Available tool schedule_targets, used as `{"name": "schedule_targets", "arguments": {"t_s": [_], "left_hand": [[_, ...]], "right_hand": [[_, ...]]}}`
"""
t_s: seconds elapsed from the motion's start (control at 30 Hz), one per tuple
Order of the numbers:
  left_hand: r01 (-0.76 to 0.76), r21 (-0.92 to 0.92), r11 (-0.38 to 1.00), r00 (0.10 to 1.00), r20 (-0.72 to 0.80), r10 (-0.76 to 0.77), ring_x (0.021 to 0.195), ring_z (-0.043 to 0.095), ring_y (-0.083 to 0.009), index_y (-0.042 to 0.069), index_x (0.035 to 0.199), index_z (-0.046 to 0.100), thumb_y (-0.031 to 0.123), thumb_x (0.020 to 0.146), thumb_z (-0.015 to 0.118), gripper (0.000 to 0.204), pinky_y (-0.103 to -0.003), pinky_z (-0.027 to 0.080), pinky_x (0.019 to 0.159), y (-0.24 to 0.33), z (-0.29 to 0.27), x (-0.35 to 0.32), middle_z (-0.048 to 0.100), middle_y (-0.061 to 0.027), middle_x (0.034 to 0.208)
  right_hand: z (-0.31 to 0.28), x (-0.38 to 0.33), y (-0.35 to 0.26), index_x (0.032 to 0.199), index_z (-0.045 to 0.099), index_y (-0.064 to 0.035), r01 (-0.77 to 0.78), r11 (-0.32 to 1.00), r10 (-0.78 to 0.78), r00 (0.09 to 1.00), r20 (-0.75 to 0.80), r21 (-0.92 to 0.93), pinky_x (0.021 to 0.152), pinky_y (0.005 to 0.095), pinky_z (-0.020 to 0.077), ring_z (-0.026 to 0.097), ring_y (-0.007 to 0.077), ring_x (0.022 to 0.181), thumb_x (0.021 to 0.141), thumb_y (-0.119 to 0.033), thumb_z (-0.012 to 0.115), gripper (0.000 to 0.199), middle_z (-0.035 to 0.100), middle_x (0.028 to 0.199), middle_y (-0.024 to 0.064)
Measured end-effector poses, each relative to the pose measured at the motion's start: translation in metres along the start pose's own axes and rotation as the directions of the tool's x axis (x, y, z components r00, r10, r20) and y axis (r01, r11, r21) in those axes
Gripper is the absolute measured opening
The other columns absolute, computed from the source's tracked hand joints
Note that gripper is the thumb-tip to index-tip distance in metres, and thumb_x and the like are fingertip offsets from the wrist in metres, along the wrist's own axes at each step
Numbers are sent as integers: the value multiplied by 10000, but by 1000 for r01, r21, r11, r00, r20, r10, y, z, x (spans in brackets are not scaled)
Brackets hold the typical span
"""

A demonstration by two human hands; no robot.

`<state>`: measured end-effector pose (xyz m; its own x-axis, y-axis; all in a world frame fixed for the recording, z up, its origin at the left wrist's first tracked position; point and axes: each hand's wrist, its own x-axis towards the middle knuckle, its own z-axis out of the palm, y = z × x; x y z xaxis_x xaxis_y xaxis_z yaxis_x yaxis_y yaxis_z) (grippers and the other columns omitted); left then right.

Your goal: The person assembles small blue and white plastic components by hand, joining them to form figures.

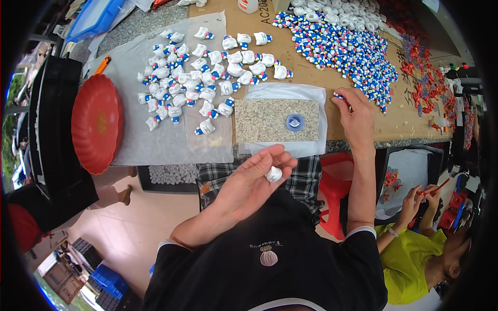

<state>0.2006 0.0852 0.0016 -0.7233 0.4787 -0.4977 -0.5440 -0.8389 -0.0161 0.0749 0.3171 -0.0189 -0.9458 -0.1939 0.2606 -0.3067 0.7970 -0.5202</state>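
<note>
My left hand (pixel 254 173) is turned palm up in front of the table edge, its curled fingers cradling a small white figurine head (pixel 273 174). At the near edge of a heap of blue figurine bodies (pixel 340 52), my right hand (pixel 355 114) pinches a small blue figurine body (pixel 338 95) between thumb and fingertips. Between and beyond my hands lies a speckled stone slab (pixel 259 120) on white sheets. A small round blue dish (pixel 295 122) with something clear in it rests on the slab. Several joined white-and-blue figurines (pixel 205 127) lie on paper to the left.
A red scalloped bowl (pixel 97 124) and an orange-handled cutter (pixel 103 65) sit at the left. White parts (pixel 345 15) are piled at the back, red pieces (pixel 415 67) on the far right. A red stool (pixel 334 197) stands below. A co-worker in yellow (pixel 415 259) works at right.
</note>
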Motion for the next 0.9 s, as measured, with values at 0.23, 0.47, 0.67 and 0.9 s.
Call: {"name": "schedule_targets", "arguments": {"t_s": [0.23,0.47,0.67,0.9], "left_hand": [[-60,337,940,997,-28,73,1130,511,-272,-8,1208,475,145,944,455,305,-348,405,993,-10,3,-1,567,-126,1124],[-279,565,777,959,124,254,944,604,-200,-1,1161,541,118,920,515,271,-274,492,788,14,-20,3,573,-119,1117],[-365,558,745,908,37,417,829,616,-162,-13,1158,552,87,892,559,284,-235,490,680,13,-1,6,600,-104,1074],[-350,665,660,915,91,394,855,628,-186,-26,1175,534,58,859,590,331,-258,513,732,18,-10,9,603,-129,1080]], "right_hand": [[-5,-2,-10,931,642,-11,152,984,-159,984,-80,-88,650,351,462,583,288,727,747,-20,646,184,600,815,116],[-7,-13,-55,889,651,-22,114,945,-145,986,78,307,619,324,465,589,247,715,719,-23,672,171,595,792,85],[3,-12,-69,839,616,-15,290,950,-306,939,159,116,640,352,462,566,264,759,728,-30,650,118,560,793,77],[4,-18,-77,865,650,-6,-9,949,-69,969,237,314,630,319,461,579,225,720,761,-54,646,114,589,797,90]]}}
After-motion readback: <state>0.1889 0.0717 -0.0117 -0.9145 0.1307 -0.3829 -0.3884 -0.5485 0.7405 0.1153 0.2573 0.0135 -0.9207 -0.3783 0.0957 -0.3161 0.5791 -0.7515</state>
